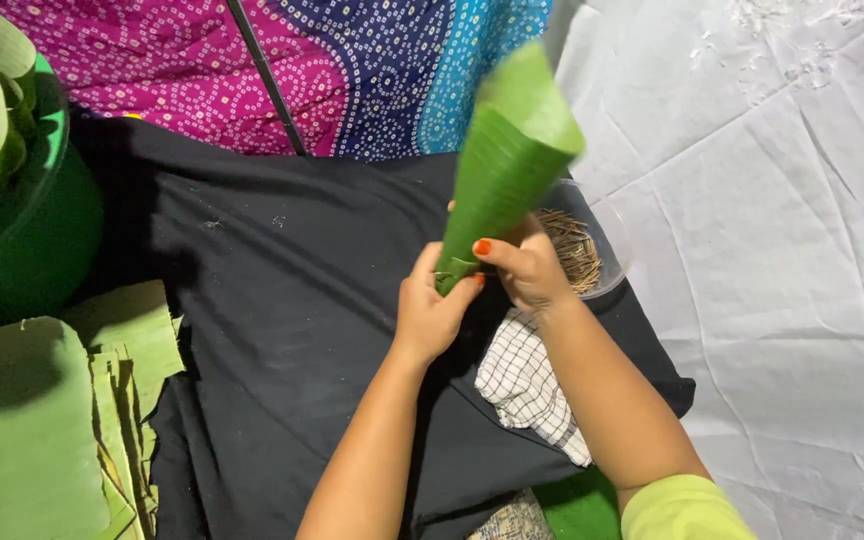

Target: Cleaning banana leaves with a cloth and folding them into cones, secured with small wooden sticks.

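Forearms reach up from the lower edge, one in a yellow-green sleeve. Just beyond lies a checked cloth on the black cloth. Above it, the left hand and right hand meet, the fingers of both closed around the narrow tip of a green leaf cone, held above the black cloth with its wide mouth tilted away. Behind the right hand sits a clear bowl of thin sticks. Flat leaf sheets lie at left, a green tub farther back.

Matt, finely ribbed leaf cone — matt black cloth beneath — clear glossy plastic bowl.
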